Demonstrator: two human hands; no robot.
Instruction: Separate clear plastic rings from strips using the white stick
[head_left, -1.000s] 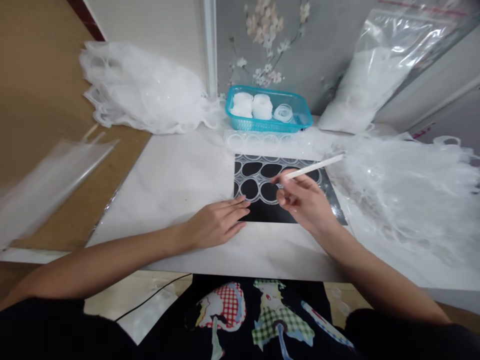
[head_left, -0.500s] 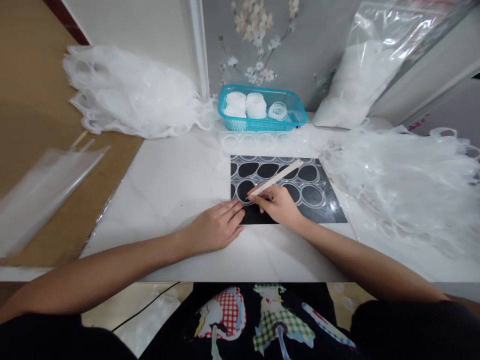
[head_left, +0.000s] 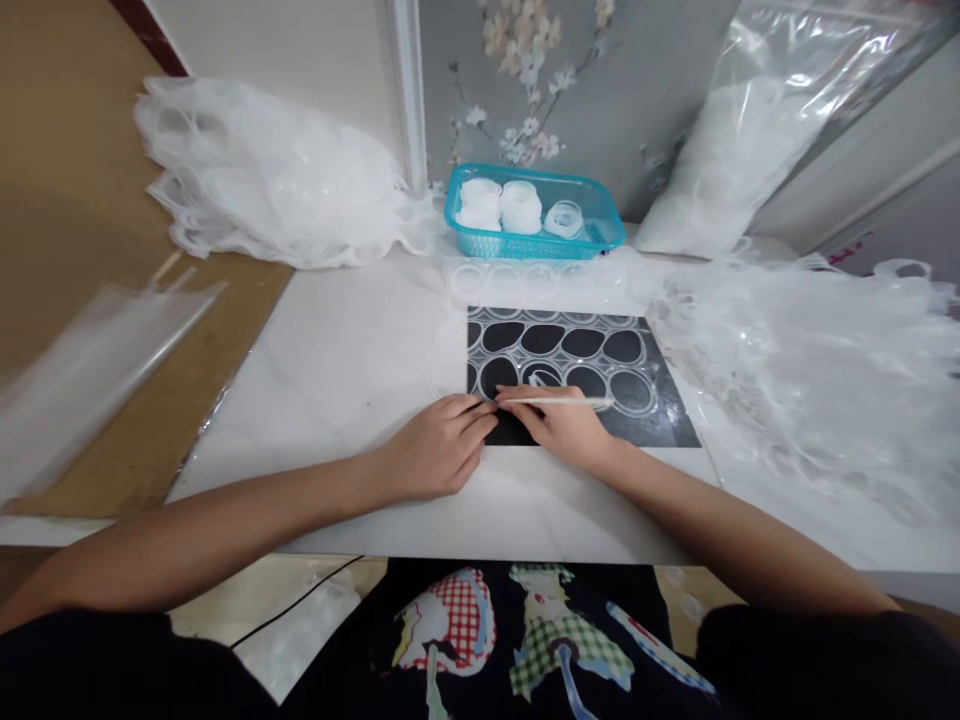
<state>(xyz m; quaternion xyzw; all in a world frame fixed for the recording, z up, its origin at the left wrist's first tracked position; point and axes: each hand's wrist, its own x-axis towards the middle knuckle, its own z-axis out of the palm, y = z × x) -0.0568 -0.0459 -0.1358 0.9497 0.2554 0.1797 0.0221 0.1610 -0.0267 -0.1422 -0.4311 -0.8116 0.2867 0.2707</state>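
right hand (head_left: 564,422) pinches a white stick (head_left: 574,401) over the black board (head_left: 664,425), twelve o'clock (left hand (head_left: 439,447) flat, fingers unclenched, at its eight); probably detail work on the ring pattern (head_left: 562,360), calling for steady control.

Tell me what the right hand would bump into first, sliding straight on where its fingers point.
Most likely the left hand, lying just ahead of the right hand; whether they already touch is hard to tell.
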